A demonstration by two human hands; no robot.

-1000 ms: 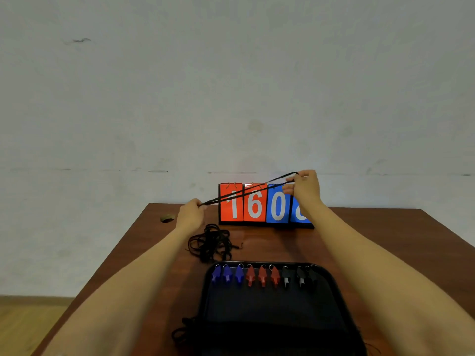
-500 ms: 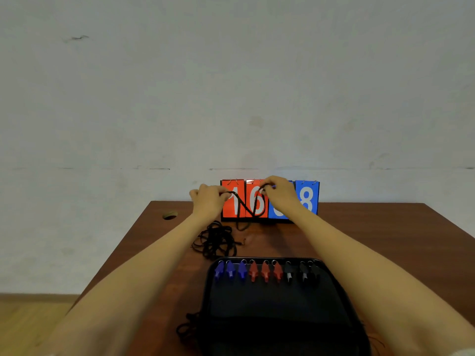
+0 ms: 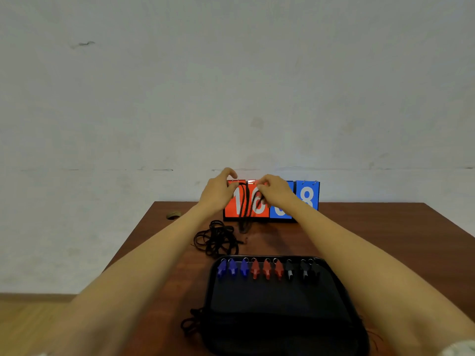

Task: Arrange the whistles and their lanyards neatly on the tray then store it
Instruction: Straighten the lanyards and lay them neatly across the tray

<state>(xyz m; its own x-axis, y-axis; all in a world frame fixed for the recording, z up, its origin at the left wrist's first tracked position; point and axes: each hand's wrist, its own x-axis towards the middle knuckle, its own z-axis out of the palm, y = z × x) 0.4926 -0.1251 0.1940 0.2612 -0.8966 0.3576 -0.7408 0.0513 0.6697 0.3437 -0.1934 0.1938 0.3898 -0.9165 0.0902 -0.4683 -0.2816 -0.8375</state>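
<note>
**Lanyard Folded Between Both Hands**

The left hand (image 3: 218,194) and right hand (image 3: 276,194) were close together. Each pinched one black lanyard (image 3: 245,209), which hung between them in folded loops. Below the grip, a tangled cord pile (image 3: 218,238) lay on the table (image 3: 385,240). Nearer the person, blue, red and black whistles (image 3: 267,269) lined the far edge of the black tray (image 3: 270,304).

Soft, diffuse light fills the scene evenly but rather dimly, leaving the pale wall (image 3: 231,86) a flat grey-green and only faint shadows on the brown table (image 3: 385,240). A small glare burns out the top edge of the scoreboard (image 3: 307,196), while the black tray (image 3: 277,304) loses its detail in darkness. The picture is soft overall, the hanging lanyard (image 3: 245,214) is smeared, and the wide lens stretches the lower corners.
</note>
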